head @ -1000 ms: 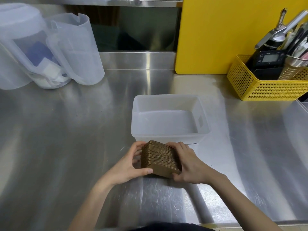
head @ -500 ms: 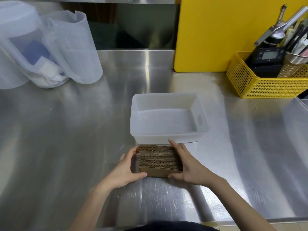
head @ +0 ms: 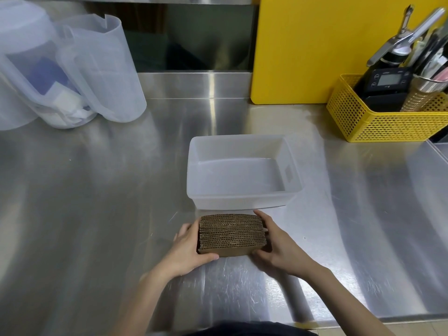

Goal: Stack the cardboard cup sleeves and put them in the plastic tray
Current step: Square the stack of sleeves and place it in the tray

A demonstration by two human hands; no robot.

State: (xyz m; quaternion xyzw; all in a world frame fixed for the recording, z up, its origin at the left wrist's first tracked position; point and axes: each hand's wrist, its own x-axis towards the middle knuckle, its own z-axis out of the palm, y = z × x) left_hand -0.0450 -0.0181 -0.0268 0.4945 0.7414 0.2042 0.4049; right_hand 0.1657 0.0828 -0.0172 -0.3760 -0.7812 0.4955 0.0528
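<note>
Fingers [head: 191,229] of the left hand [head: 188,248] pressed flat against the left end of the stack of cardboard cup sleeves [head: 231,234], thumb hooked under the near left corner; right hand [head: 278,243] clasping the right end, fingertips curled over the far right corner, thumb along the near edge. Stack squeezed between both palms, corrugated edges facing up, resting on or just above the steel surface [head: 97,202] — cannot tell which. Plastic tray [head: 242,197] just beyond the stack on the far side, nothing inside, near wall almost touching the cardboard. Far left: clear plastic jugs [head: 104,69] grouped together, one holding blue and white items. Far right: yellow perforated basket [head: 388,124] with a black digital device [head: 385,81] and metal utensils upright in it. Yellow board [head: 303,49] propped against the back wall between tray and basket.
</note>
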